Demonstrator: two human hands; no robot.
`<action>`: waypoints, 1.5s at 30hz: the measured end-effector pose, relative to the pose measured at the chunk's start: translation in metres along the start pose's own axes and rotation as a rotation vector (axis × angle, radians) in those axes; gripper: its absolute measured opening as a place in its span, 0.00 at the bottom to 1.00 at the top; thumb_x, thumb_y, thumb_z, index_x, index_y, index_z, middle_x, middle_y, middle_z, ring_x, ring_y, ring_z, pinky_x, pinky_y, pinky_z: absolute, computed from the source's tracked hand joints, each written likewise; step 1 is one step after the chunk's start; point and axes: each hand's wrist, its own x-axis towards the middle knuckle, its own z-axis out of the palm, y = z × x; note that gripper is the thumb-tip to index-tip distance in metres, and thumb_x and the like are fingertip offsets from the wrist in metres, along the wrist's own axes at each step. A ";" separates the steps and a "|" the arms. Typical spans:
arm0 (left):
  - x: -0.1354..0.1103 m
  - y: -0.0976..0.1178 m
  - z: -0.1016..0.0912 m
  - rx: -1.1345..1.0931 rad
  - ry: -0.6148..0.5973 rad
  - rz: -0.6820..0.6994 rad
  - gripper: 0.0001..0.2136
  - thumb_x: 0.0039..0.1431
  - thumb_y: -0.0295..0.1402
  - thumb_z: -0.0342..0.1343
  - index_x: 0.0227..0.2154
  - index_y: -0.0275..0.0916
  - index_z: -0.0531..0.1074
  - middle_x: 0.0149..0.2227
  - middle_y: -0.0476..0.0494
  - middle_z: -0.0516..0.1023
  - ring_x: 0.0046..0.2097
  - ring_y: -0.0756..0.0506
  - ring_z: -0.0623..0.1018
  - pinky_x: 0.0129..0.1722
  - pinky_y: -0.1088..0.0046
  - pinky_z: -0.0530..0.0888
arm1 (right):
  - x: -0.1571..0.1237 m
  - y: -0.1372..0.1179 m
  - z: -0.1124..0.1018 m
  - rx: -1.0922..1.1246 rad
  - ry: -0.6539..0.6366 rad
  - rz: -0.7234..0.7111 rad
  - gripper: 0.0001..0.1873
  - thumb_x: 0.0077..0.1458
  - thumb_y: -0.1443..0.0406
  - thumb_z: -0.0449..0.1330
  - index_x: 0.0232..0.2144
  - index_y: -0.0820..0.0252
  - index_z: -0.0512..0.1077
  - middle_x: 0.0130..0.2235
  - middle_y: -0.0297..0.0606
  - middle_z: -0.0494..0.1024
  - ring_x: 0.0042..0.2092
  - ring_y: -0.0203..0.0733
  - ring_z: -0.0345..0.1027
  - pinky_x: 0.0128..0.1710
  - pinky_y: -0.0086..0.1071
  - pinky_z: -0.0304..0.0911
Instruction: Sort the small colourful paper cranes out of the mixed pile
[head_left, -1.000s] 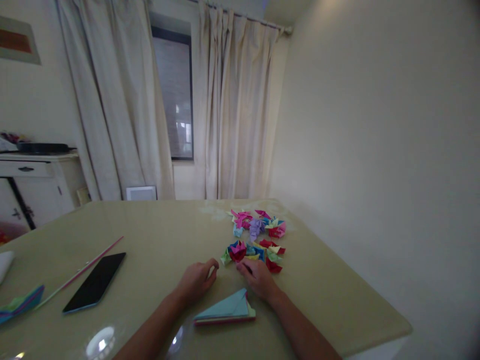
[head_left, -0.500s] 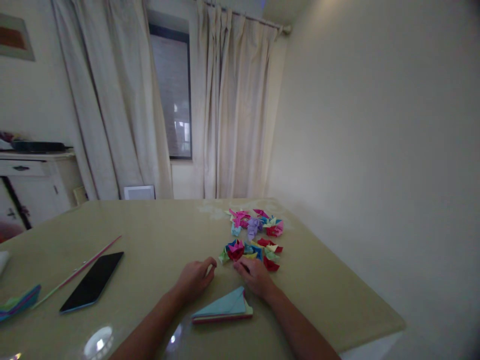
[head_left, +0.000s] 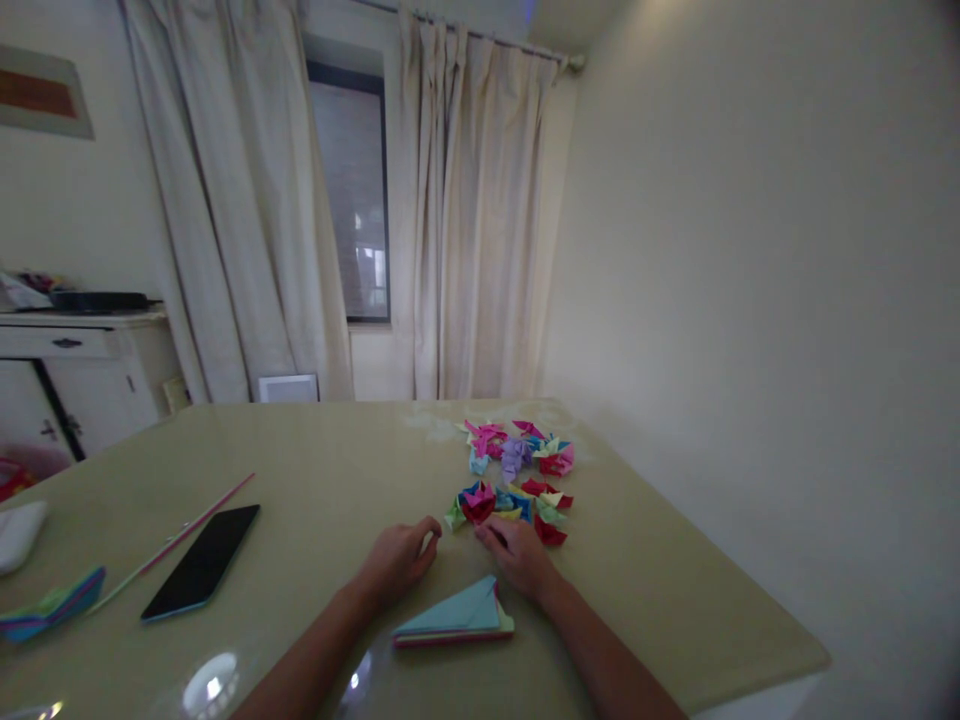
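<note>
My left hand (head_left: 405, 557) rests on the table with its fingers curled in, and nothing shows between them. My right hand (head_left: 519, 553) lies closed at the near edge of a group of folded paper pieces; its thumb and fingertips are close to a red and pink folded paper (head_left: 478, 503), and I see nothing held. Whether they touch is unclear. Between my forearms lies a stack of folded paper (head_left: 455, 616), light blue on top with pale and dark red layers under it. Farther back sits a second group with a purple folded paper (head_left: 514, 457).
On the left of the table (head_left: 322, 470) are a black phone (head_left: 201, 563), a thin pink and green stick (head_left: 176, 538), blue and green folded paper (head_left: 56, 607) and a white object (head_left: 21, 535). A wall (head_left: 750, 300) runs along the right side.
The whole view has shifted slightly, so everything appears a little farther right. Both hands keep the same pose and place on the table.
</note>
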 end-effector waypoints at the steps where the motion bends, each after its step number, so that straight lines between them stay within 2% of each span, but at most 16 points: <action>1: 0.000 -0.001 0.001 -0.004 0.004 -0.001 0.12 0.71 0.35 0.48 0.48 0.44 0.75 0.28 0.48 0.79 0.32 0.45 0.79 0.35 0.73 0.65 | 0.000 0.000 0.000 0.001 0.002 -0.001 0.25 0.73 0.50 0.49 0.35 0.58 0.77 0.32 0.37 0.80 0.35 0.41 0.71 0.35 0.30 0.56; 10: 0.002 -0.005 0.006 0.006 0.018 0.007 0.12 0.70 0.35 0.48 0.47 0.44 0.76 0.26 0.49 0.78 0.31 0.46 0.78 0.34 0.74 0.65 | 0.001 -0.001 0.001 -0.003 -0.002 -0.009 0.24 0.73 0.50 0.50 0.34 0.58 0.76 0.31 0.37 0.79 0.33 0.40 0.70 0.35 0.30 0.56; 17: 0.002 -0.001 0.004 0.005 -0.013 -0.010 0.13 0.70 0.35 0.46 0.47 0.45 0.75 0.26 0.49 0.77 0.31 0.46 0.78 0.34 0.74 0.66 | 0.001 0.000 0.004 -0.029 0.027 -0.027 0.20 0.72 0.55 0.53 0.33 0.58 0.76 0.31 0.35 0.79 0.33 0.40 0.71 0.34 0.31 0.55; 22: 0.002 0.001 -0.005 -0.139 -0.025 0.021 0.16 0.71 0.41 0.42 0.45 0.43 0.75 0.28 0.49 0.76 0.33 0.45 0.76 0.35 0.72 0.67 | 0.000 -0.001 -0.008 -0.110 0.138 -0.110 0.14 0.71 0.57 0.54 0.42 0.55 0.78 0.40 0.40 0.80 0.42 0.46 0.73 0.44 0.35 0.62; 24: -0.002 0.006 -0.015 -0.280 -0.124 0.049 0.22 0.73 0.47 0.39 0.42 0.41 0.75 0.32 0.47 0.77 0.36 0.45 0.76 0.38 0.71 0.69 | 0.003 0.005 -0.022 -0.185 0.232 -0.097 0.13 0.70 0.57 0.55 0.45 0.55 0.77 0.44 0.43 0.79 0.47 0.49 0.72 0.49 0.39 0.63; 26: -0.012 0.014 -0.027 -0.368 -0.291 0.106 0.23 0.69 0.53 0.45 0.45 0.40 0.75 0.41 0.44 0.78 0.42 0.43 0.77 0.42 0.70 0.72 | 0.007 0.018 -0.038 -0.251 0.338 -0.018 0.13 0.69 0.58 0.56 0.48 0.55 0.77 0.48 0.46 0.78 0.50 0.52 0.71 0.52 0.42 0.63; 28: -0.023 0.024 -0.035 -0.347 -0.416 0.193 0.27 0.57 0.55 0.61 0.52 0.43 0.73 0.51 0.41 0.76 0.50 0.39 0.76 0.50 0.66 0.72 | 0.012 0.038 -0.052 -0.298 0.403 0.090 0.14 0.68 0.58 0.57 0.50 0.56 0.76 0.51 0.48 0.77 0.53 0.54 0.71 0.53 0.43 0.64; 29: -0.028 0.030 -0.036 -0.314 -0.445 0.226 0.32 0.50 0.53 0.68 0.55 0.45 0.72 0.54 0.40 0.74 0.53 0.37 0.74 0.54 0.63 0.71 | 0.014 0.049 -0.058 -0.319 0.416 0.136 0.15 0.67 0.58 0.58 0.52 0.56 0.75 0.53 0.49 0.76 0.54 0.55 0.71 0.54 0.44 0.65; 30: -0.031 0.036 -0.035 -0.281 -0.454 0.245 0.34 0.47 0.50 0.71 0.56 0.46 0.71 0.57 0.39 0.73 0.56 0.35 0.73 0.57 0.61 0.70 | 0.016 0.062 -0.063 -0.336 0.418 0.172 0.17 0.66 0.57 0.58 0.53 0.57 0.75 0.54 0.50 0.76 0.55 0.55 0.70 0.55 0.45 0.65; 31: -0.032 0.042 -0.030 -0.251 -0.449 0.249 0.31 0.49 0.47 0.70 0.56 0.45 0.71 0.58 0.38 0.72 0.58 0.34 0.71 0.60 0.59 0.68 | 0.018 0.074 -0.066 -0.352 0.410 0.196 0.19 0.65 0.57 0.59 0.54 0.58 0.74 0.55 0.51 0.75 0.57 0.56 0.70 0.57 0.45 0.64; 33: -0.027 0.052 -0.013 -0.206 -0.426 0.238 0.22 0.58 0.40 0.64 0.55 0.45 0.71 0.58 0.37 0.72 0.59 0.34 0.71 0.59 0.58 0.69 | 0.022 0.100 -0.070 -0.385 0.385 0.240 0.23 0.64 0.55 0.59 0.58 0.59 0.73 0.59 0.52 0.73 0.60 0.57 0.68 0.60 0.46 0.62; 35: -0.013 0.060 0.013 -0.148 -0.375 0.303 0.18 0.62 0.35 0.60 0.55 0.45 0.71 0.58 0.36 0.73 0.57 0.35 0.73 0.56 0.59 0.70 | 0.028 0.124 -0.072 -0.431 0.366 0.316 0.28 0.64 0.54 0.59 0.62 0.59 0.70 0.63 0.53 0.70 0.63 0.58 0.65 0.62 0.48 0.61; 37: 0.009 0.068 0.040 -0.060 -0.278 0.453 0.19 0.63 0.33 0.60 0.57 0.47 0.70 0.56 0.36 0.75 0.55 0.35 0.74 0.54 0.59 0.71 | 0.035 0.145 -0.076 -0.477 0.359 0.422 0.32 0.64 0.53 0.58 0.65 0.60 0.66 0.68 0.54 0.65 0.67 0.60 0.61 0.63 0.50 0.60; 39: 0.033 0.077 0.061 0.033 -0.146 0.625 0.15 0.68 0.35 0.57 0.56 0.48 0.71 0.49 0.38 0.78 0.51 0.37 0.75 0.49 0.61 0.70 | 0.046 0.162 -0.080 -0.489 0.336 0.504 0.34 0.66 0.51 0.56 0.68 0.60 0.64 0.71 0.55 0.60 0.69 0.61 0.57 0.63 0.52 0.59; 42: 0.065 0.091 0.074 0.168 0.070 0.870 0.07 0.72 0.37 0.53 0.48 0.44 0.72 0.38 0.42 0.79 0.42 0.41 0.76 0.39 0.63 0.68 | 0.068 0.182 -0.086 -0.441 0.255 0.563 0.35 0.67 0.48 0.52 0.70 0.58 0.62 0.72 0.54 0.57 0.70 0.61 0.56 0.65 0.52 0.58; 45: 0.087 0.095 0.074 0.224 0.284 0.944 0.05 0.70 0.36 0.57 0.42 0.40 0.71 0.36 0.46 0.77 0.40 0.44 0.76 0.36 0.65 0.65 | 0.094 0.196 -0.088 -0.415 0.200 0.577 0.38 0.67 0.45 0.50 0.70 0.59 0.61 0.73 0.55 0.55 0.71 0.59 0.56 0.67 0.49 0.56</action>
